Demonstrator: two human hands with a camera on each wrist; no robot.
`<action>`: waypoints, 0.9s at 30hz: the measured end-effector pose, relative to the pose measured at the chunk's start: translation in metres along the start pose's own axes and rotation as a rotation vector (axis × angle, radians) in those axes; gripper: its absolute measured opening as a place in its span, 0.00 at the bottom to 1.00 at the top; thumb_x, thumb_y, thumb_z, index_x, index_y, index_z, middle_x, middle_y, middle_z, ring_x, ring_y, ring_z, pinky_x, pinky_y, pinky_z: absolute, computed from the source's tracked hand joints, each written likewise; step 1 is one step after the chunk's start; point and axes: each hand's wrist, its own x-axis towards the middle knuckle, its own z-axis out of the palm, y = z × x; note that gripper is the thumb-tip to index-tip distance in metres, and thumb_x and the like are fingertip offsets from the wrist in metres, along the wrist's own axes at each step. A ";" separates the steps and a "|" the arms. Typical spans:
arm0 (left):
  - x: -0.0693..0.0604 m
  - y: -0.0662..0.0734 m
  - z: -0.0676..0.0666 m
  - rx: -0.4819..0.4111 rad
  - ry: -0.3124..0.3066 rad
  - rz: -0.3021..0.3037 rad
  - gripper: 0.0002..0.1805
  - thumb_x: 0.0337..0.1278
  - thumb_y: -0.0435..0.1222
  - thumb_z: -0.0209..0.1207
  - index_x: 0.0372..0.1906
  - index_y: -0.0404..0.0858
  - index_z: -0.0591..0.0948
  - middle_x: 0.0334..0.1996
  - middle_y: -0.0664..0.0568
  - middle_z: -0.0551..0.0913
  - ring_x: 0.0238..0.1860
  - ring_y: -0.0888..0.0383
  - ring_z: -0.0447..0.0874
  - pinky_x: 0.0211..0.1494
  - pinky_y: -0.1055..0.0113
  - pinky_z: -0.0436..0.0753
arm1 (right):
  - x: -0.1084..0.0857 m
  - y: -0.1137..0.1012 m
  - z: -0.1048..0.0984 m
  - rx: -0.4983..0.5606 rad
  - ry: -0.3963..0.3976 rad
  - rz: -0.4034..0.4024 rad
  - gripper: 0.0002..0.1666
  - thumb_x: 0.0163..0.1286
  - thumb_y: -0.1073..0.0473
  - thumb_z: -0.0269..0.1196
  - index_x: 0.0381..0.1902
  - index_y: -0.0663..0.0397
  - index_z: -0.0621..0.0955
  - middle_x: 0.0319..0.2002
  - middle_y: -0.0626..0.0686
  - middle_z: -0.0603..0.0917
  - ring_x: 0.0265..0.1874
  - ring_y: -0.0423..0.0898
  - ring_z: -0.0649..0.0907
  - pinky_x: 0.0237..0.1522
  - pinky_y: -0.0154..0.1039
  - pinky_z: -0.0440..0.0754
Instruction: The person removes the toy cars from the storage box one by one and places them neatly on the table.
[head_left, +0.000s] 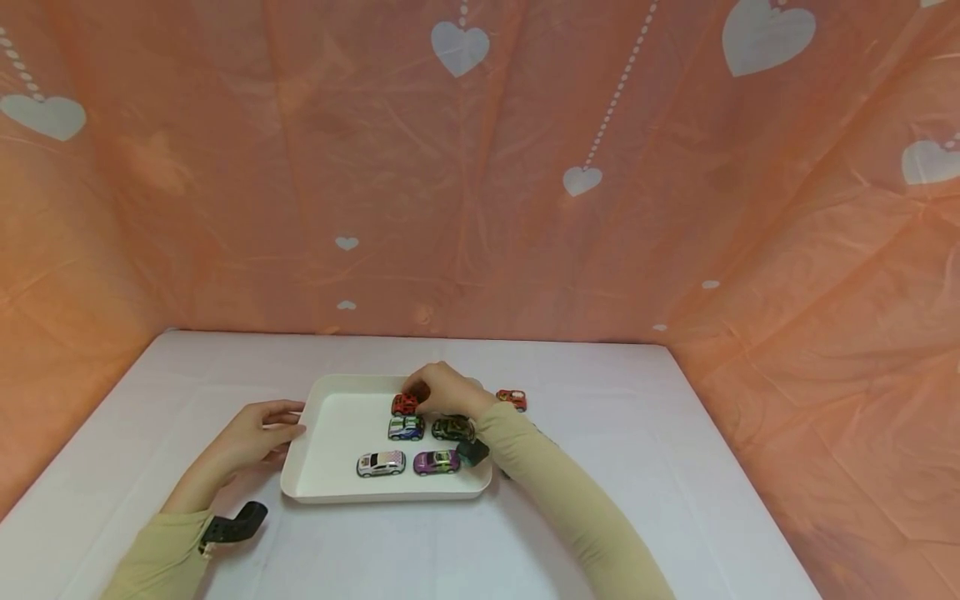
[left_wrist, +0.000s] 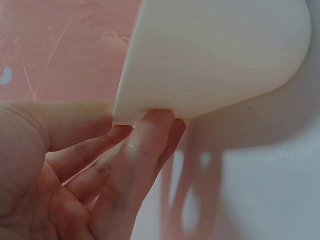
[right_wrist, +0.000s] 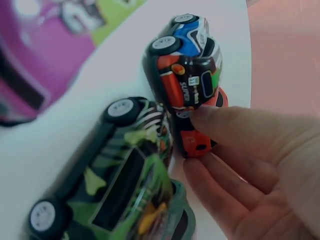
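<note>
A white tray [head_left: 322,497] holds several toy cars. My left hand [head_left: 258,433] is at its left side; in the left wrist view, thumb and fingers [left_wrist: 145,145] of that hand [left_wrist: 95,165] grip the tray's edge [left_wrist: 200,65]. My right hand [head_left: 450,392] reaches over the tray's far part and pinches a red car [head_left: 404,405]. In the right wrist view, this red car [right_wrist: 192,142] is between thumb and fingertips of the hand [right_wrist: 255,165], right beside a blue, white and red car [right_wrist: 187,75]. A green patterned car [right_wrist: 125,185] stands close by.
A silver-white car [head_left: 381,463] and a purple-green car [head_left: 437,462] stand in the tray's near part. Another red car [head_left: 512,399] is on the white table [head_left: 600,400] to the tray's right. An orange cloth with pale hearts [head_left: 450,208] hangs behind.
</note>
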 end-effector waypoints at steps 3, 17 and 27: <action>0.000 -0.001 0.000 0.004 0.002 0.004 0.27 0.63 0.32 0.58 0.63 0.23 0.67 0.49 0.32 0.77 0.35 0.55 0.81 0.31 0.62 0.81 | 0.000 0.003 0.000 -0.012 -0.004 -0.015 0.19 0.57 0.69 0.69 0.48 0.57 0.84 0.44 0.49 0.85 0.42 0.36 0.80 0.47 0.26 0.73; 0.002 -0.001 0.002 -0.012 -0.007 -0.002 0.27 0.63 0.32 0.58 0.63 0.23 0.66 0.49 0.32 0.77 0.37 0.53 0.82 0.32 0.61 0.82 | -0.007 0.010 -0.001 0.064 -0.007 -0.056 0.20 0.57 0.71 0.68 0.49 0.56 0.84 0.42 0.47 0.85 0.39 0.35 0.80 0.45 0.27 0.74; 0.005 -0.002 0.001 -0.006 -0.009 0.002 0.27 0.63 0.32 0.57 0.63 0.23 0.66 0.49 0.32 0.77 0.36 0.53 0.82 0.32 0.61 0.82 | -0.016 0.018 -0.007 0.109 0.004 -0.092 0.22 0.56 0.71 0.69 0.51 0.55 0.83 0.47 0.49 0.84 0.44 0.36 0.80 0.45 0.26 0.75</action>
